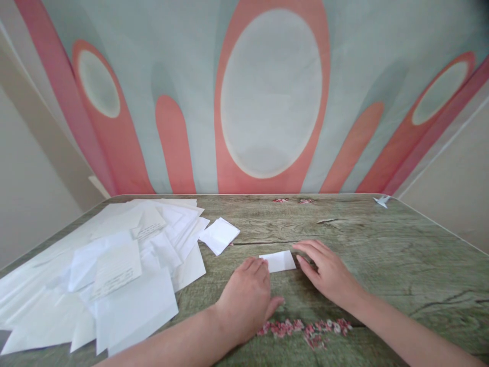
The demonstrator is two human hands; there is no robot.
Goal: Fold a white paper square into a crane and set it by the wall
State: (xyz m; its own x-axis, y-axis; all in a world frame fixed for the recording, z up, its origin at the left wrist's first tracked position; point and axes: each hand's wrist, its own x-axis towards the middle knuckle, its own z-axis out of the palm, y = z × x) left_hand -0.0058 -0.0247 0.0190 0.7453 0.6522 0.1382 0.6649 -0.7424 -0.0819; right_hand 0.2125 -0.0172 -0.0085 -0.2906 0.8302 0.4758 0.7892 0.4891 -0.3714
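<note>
The paper [280, 261] is pressed at its left end under the fingers of the left hand [246, 298], while the right hand [331, 272] is held open beside its right end, thumb and fingers apart; whether that end is touched cannot be told. The left end is covered by the fingertips, and both forearms are cut off by the bottom of the view. Bare tabletop [412, 244] is left right of the right hand, with the pile [133, 270] spread at far left.
</note>
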